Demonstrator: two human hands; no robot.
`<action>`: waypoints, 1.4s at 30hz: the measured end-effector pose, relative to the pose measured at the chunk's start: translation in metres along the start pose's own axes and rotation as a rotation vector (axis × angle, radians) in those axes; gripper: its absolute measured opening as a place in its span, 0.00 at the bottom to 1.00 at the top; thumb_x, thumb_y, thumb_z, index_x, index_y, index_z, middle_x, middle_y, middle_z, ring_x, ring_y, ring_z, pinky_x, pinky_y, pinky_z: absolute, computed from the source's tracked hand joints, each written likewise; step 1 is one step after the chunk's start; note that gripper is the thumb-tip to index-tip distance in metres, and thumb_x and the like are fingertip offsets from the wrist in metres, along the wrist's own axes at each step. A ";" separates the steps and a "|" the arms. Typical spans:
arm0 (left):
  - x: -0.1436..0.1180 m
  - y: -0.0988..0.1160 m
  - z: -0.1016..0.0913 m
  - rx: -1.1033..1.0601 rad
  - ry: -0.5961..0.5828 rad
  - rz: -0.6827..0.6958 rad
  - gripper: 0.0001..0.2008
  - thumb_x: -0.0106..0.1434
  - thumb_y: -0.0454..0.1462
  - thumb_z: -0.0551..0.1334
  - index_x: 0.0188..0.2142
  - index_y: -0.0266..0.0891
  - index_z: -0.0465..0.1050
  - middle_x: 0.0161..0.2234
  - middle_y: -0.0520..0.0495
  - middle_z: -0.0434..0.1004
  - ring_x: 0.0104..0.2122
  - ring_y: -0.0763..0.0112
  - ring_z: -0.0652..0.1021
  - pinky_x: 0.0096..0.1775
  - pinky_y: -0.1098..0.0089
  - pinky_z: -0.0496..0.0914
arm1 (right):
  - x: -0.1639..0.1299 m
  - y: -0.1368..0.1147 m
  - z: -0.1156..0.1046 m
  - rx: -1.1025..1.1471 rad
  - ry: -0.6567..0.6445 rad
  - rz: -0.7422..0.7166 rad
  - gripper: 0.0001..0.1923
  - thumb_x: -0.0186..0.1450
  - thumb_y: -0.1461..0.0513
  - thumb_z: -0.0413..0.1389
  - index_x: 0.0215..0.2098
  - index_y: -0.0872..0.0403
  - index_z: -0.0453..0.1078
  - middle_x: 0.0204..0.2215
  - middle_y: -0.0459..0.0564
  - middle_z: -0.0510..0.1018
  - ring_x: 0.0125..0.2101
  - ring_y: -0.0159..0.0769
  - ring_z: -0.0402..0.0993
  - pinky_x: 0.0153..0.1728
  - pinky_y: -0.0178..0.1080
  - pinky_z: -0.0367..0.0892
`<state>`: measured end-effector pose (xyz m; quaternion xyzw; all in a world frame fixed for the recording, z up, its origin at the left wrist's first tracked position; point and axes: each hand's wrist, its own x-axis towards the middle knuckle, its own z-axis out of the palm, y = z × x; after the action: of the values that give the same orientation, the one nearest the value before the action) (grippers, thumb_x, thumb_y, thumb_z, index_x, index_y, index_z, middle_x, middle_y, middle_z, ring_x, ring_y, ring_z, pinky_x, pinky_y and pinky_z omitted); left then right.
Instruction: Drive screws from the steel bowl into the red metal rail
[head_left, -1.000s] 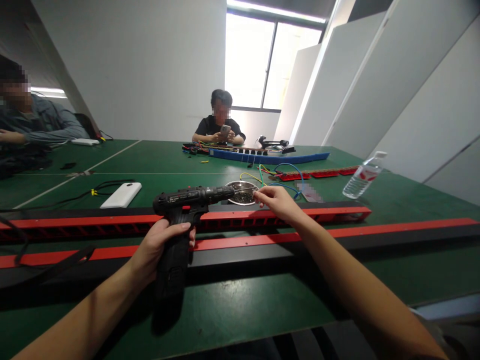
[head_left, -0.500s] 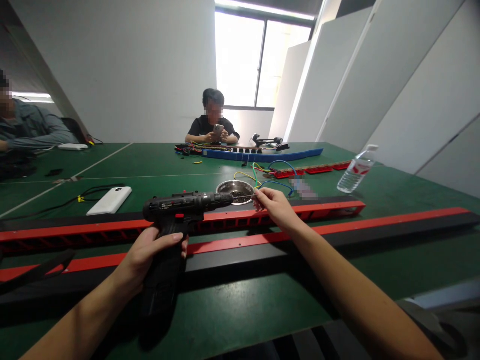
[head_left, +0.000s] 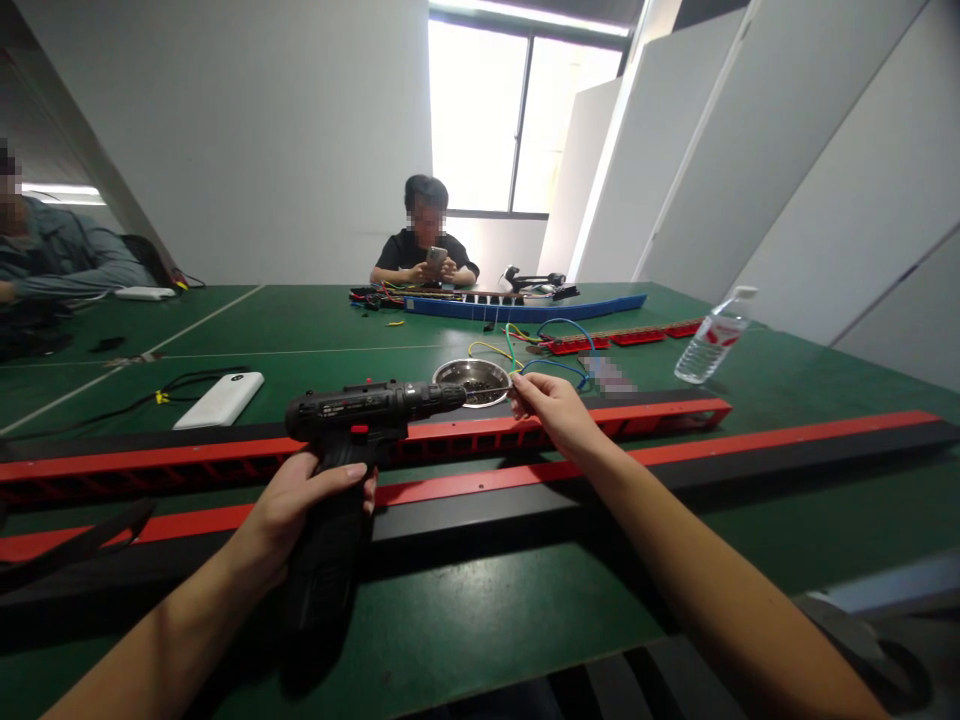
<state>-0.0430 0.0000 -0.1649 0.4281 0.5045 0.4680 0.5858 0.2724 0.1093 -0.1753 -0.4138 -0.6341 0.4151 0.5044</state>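
A black cordless drill [head_left: 345,410] is held level above the table, my left hand [head_left: 300,500] wrapped round its grip. From its chuck a long thin driver bit [head_left: 487,390] points right. My right hand [head_left: 547,405] pinches the far end of that bit between thumb and fingertips; whether a small screw is also there is hidden. Just behind the bit stands a round metal bowl [head_left: 442,372] with small dark pieces in it. Below the drill lie two long red and black bars, the nearer bar [head_left: 450,510] and the farther bar [head_left: 645,420].
A white power bank [head_left: 221,400] with a black cable lies at left. At right stands a water bottle [head_left: 712,340]. Farther back are coloured wires [head_left: 514,350], red strips [head_left: 622,342] and a blue bar [head_left: 517,310]. Across the table a person [head_left: 427,245] holds a phone; another person [head_left: 75,250] sits at far left.
Almost nothing differs. Both hands and the drill keep their places, with the view shifted very slightly.
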 end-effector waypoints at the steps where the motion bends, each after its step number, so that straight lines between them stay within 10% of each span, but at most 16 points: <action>1: -0.001 0.001 0.001 0.000 0.001 0.000 0.14 0.53 0.42 0.74 0.33 0.34 0.78 0.28 0.46 0.80 0.27 0.66 0.80 0.28 0.72 0.73 | 0.000 0.000 0.000 -0.008 -0.001 -0.007 0.24 0.66 0.43 0.59 0.28 0.54 0.71 0.22 0.46 0.74 0.24 0.32 0.68 0.30 0.37 0.63; 42: -0.004 0.005 0.002 -0.027 0.013 -0.015 0.13 0.54 0.41 0.74 0.33 0.33 0.78 0.28 0.45 0.80 0.27 0.67 0.79 0.29 0.72 0.74 | -0.003 -0.008 0.003 -0.120 0.042 -0.077 0.26 0.66 0.41 0.57 0.27 0.54 0.73 0.23 0.49 0.78 0.25 0.35 0.73 0.31 0.38 0.67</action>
<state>-0.0420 -0.0033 -0.1592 0.4132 0.5051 0.4732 0.5918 0.2693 0.1040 -0.1685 -0.4273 -0.6625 0.3479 0.5074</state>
